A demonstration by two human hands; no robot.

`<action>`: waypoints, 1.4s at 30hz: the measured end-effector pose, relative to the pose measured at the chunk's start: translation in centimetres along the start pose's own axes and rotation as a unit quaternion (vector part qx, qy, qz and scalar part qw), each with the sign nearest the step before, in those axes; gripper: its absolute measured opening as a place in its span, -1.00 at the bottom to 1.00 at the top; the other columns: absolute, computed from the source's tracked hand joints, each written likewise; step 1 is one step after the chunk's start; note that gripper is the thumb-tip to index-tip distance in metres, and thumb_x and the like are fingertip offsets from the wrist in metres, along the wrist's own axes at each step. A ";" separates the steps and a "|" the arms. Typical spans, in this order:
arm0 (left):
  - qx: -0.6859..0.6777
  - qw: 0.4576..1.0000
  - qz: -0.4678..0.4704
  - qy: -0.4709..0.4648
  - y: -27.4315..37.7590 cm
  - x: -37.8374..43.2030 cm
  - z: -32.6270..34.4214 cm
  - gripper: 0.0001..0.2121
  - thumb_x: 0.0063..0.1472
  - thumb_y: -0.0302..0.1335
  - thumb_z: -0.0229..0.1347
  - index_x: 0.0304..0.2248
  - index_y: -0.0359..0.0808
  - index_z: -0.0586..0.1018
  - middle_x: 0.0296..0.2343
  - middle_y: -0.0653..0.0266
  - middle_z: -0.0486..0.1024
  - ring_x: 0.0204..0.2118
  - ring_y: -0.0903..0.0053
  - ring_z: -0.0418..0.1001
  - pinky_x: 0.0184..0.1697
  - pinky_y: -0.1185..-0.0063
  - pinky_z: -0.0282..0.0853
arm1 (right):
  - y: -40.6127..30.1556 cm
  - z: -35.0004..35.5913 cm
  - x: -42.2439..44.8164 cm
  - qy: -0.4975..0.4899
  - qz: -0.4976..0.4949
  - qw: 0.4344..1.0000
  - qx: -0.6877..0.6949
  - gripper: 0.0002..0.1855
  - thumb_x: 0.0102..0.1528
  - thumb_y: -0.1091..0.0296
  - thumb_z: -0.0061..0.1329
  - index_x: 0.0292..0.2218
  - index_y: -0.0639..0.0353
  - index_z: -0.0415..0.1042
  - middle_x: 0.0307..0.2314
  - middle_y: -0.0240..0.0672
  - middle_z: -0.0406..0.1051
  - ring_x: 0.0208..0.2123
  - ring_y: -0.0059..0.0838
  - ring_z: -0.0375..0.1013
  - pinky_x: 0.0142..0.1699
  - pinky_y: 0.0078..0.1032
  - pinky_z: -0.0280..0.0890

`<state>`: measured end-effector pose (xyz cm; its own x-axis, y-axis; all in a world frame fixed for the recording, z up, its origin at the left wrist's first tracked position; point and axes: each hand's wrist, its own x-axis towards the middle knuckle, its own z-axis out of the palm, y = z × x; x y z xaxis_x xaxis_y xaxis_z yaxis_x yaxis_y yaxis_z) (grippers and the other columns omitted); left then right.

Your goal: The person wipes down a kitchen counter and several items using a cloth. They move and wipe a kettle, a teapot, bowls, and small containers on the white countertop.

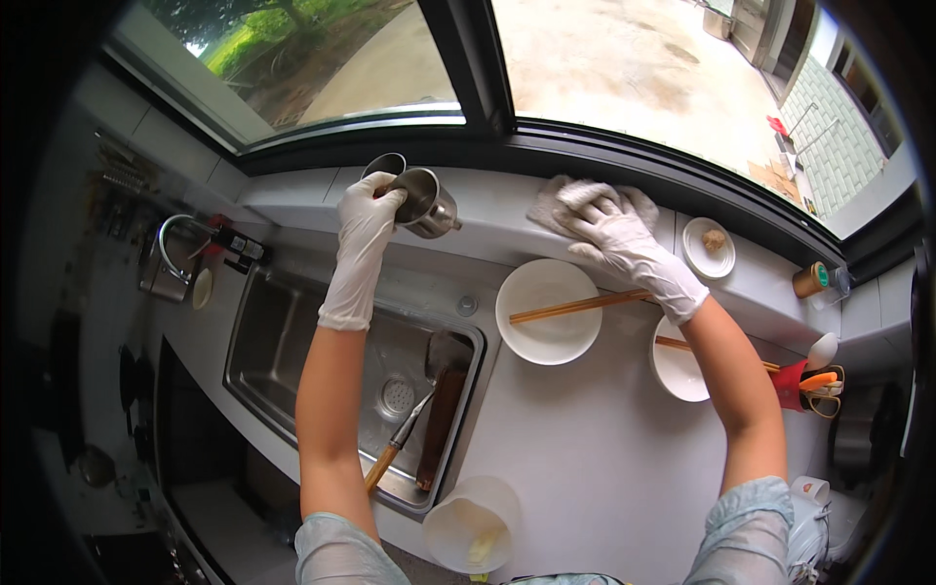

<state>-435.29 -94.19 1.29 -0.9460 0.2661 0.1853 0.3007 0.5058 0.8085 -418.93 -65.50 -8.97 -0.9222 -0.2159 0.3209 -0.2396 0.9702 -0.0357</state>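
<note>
My left hand (360, 238), in a white glove, grips two metal cups above the windowsill's front edge. The nearer cup (433, 212) is tilted with its mouth towards the upper left; the other cup (385, 164) shows partly behind my fingers. On the white tiled sill, my gloved right hand (613, 240) presses down on a bunched grey-white cloth (548, 208), part of which rises over my fingers. Below that hand sits a large white bowl (550, 346), with wooden chopsticks (559, 310) lying across it. My right forearm partly hides a second white bowl (678, 371).
A steel sink (292, 344) holds a wooden-handled spatula (409, 424) and a long brown object (442, 428). Near me stands a translucent bin (504, 504). A small plate (695, 256) and a jar (807, 281) occupy the sill. A red utensil holder (788, 385) stands right.
</note>
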 end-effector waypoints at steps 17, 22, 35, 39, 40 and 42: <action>0.181 0.888 0.399 0.141 7.7 -2.0 11.6 -0.69 0.09 -0.42 0.14 -0.15 -0.28 0.48 -0.31 0.19 0.46 -0.25 0.40 0.44 -0.20 0.51 0.39 | -1.0 2.8 0.7 0.114 0.033 0.991 0.058 -0.55 0.03 -0.07 -0.11 -0.12 -0.05 0.38 -0.10 -0.36 0.29 0.03 -0.27 0.16 0.10 -0.12 -0.04; 0.283 0.860 0.367 -0.215 15.7 -11.6 21.6 -0.73 0.09 -0.29 0.04 -0.21 -0.17 0.50 -0.30 0.09 0.47 -0.29 0.35 0.45 -0.20 0.50 0.38 | -2.0 -0.6 -0.5 0.134 0.089 0.987 0.004 -0.53 0.03 -0.17 -0.17 -0.07 -0.22 0.32 -0.06 -0.46 0.27 0.07 -0.41 0.11 0.14 -0.13 -0.12; 0.227 0.826 0.417 -0.304 20.0 -13.3 26.4 -0.96 0.03 -0.50 0.03 -0.46 -0.22 0.45 -0.47 0.13 0.49 -0.46 0.15 0.47 -0.40 0.36 0.38 | 1.7 1.1 -6.7 0.221 0.131 0.910 0.325 -0.51 0.09 -0.12 -0.24 -0.03 -0.08 0.29 0.00 -0.37 0.22 0.10 -0.35 0.08 0.18 -0.11 -0.17; 0.197 0.837 0.436 -0.267 19.2 -10.4 20.3 -0.96 0.00 -0.53 0.07 -0.48 -0.24 0.47 -0.57 0.07 0.43 -0.50 0.16 0.45 -0.45 0.38 0.35 | 3.2 -6.4 -9.9 -0.108 0.265 0.958 0.025 -0.43 0.12 -0.12 -0.31 0.08 -0.07 0.20 0.05 -0.30 0.17 0.12 -0.37 0.06 0.22 -0.21 -0.22; 0.199 0.835 0.446 -0.253 18.8 -9.4 20.0 -0.97 0.01 -0.53 0.07 -0.48 -0.25 0.48 -0.57 0.06 0.42 -0.50 0.15 0.44 -0.45 0.38 0.33 | 4.4 -7.1 -12.1 -0.093 0.287 0.953 0.003 -0.43 0.10 -0.10 -0.23 0.09 -0.10 0.19 0.05 -0.32 0.17 0.11 -0.34 0.07 0.21 -0.18 -0.20; 0.242 0.834 0.415 -0.272 18.1 -8.5 19.8 -0.96 0.00 -0.52 0.08 -0.50 -0.26 0.47 -0.59 0.06 0.43 -0.49 0.13 0.44 -0.45 0.37 0.33 | 7.6 -6.7 -17.8 -0.044 0.315 0.946 -0.053 -0.41 0.08 -0.07 -0.16 0.11 -0.14 0.16 0.06 -0.34 0.15 0.11 -0.31 0.05 0.20 -0.15 -0.19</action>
<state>-419.41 -71.07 3.27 -0.2319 0.9556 0.1816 0.9629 0.1990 0.1824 -402.32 -53.57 -8.57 -0.8946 0.4059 0.1869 0.3944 0.9138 -0.0969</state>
